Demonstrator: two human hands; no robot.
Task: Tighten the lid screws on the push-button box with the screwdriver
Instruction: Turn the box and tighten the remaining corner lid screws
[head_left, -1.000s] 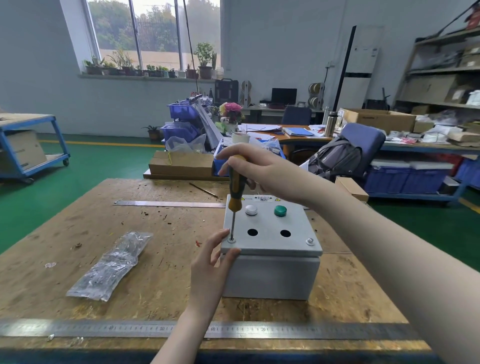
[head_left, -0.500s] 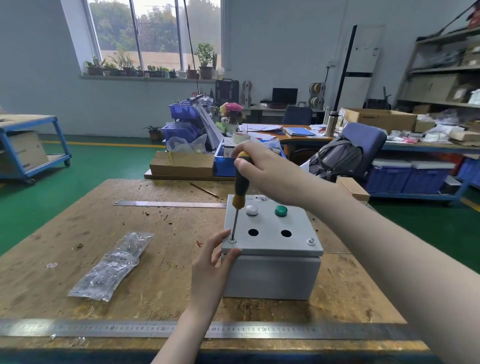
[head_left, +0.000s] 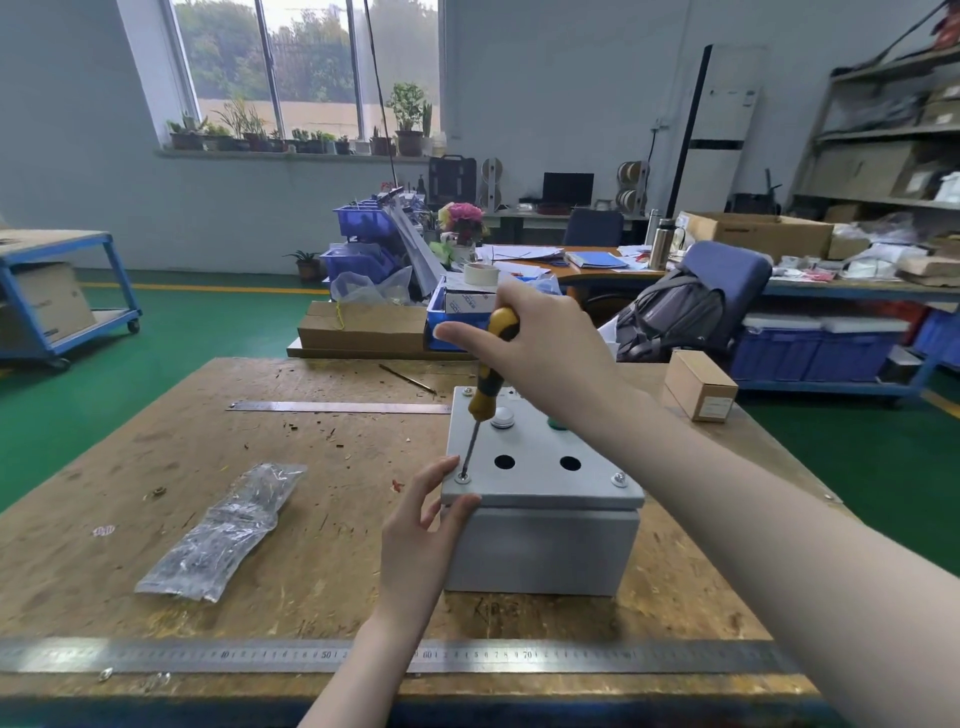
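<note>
A grey metal push-button box (head_left: 540, 545) stands on the wooden workbench (head_left: 130, 467). Its lid carries a white button (head_left: 503, 417), a partly hidden green button and two empty round holes. My right hand (head_left: 545, 348) grips the yellow-and-black screwdriver (head_left: 485, 384), whose tip sits in the near-left lid screw (head_left: 463, 477). My left hand (head_left: 421, 535) rests against the box's near-left corner, fingers spread, thumb under the lid edge. Another screw (head_left: 618, 479) sits at the near-right corner.
A clear plastic bag (head_left: 223, 535) lies left of the box. A long steel ruler (head_left: 156, 657) runs along the front edge, a shorter ruler (head_left: 337, 407) lies behind. A small cardboard box (head_left: 700, 385) stands at the far right corner. Small loose hardware (head_left: 106, 674) lies near the front edge.
My right hand has turned on the screwdriver handle, with the forefinger now stretched out to the left. The tip stays in the same screw. My left hand has not moved.
</note>
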